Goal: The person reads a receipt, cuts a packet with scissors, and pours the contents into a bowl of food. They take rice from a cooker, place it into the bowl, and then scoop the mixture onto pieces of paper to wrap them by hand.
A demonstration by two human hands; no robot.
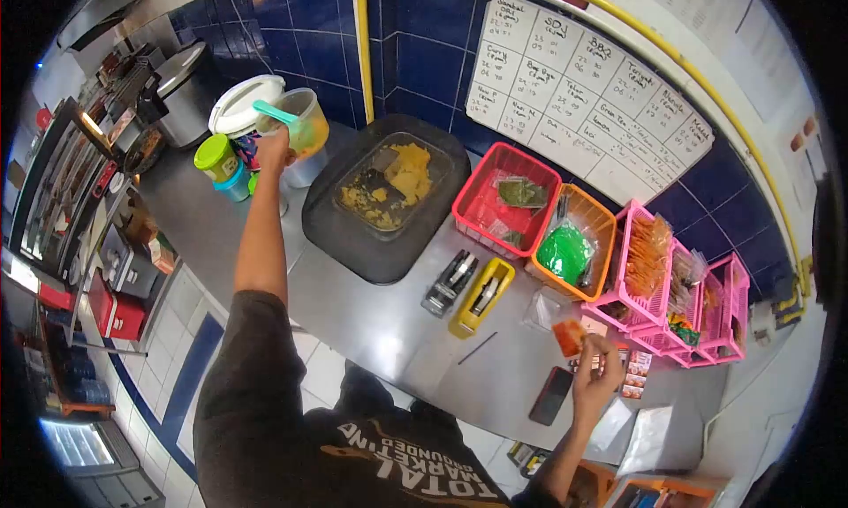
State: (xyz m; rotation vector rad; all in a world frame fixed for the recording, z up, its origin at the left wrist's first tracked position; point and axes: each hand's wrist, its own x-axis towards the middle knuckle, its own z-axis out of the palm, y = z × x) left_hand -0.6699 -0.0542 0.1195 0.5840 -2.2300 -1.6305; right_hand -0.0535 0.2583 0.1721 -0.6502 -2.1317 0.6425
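Note:
My left hand (274,152) reaches far out to the back left of the counter, fingers closed, beside a clear plastic tub (305,150) with yellow-orange contents. A teal utensil (275,111) lies across the tub's rim just above that hand. What the fingers hold there is hidden. Over the counter's right part, my right hand (598,380) pinches a small clear packet of red-orange sauce (570,338). Between the hands, a glass dish (360,211) with yellow mash (409,172) sits on a black scale-like base (353,256).
A red basket (477,228), an orange basket (607,243) and pink baskets (649,309) line the wall. A black tape dispenser (450,283), yellow tape dispenser (481,298), thin dark stick (477,348) and phone (552,396) lie in front. A green-lidded jar (215,157) stands left.

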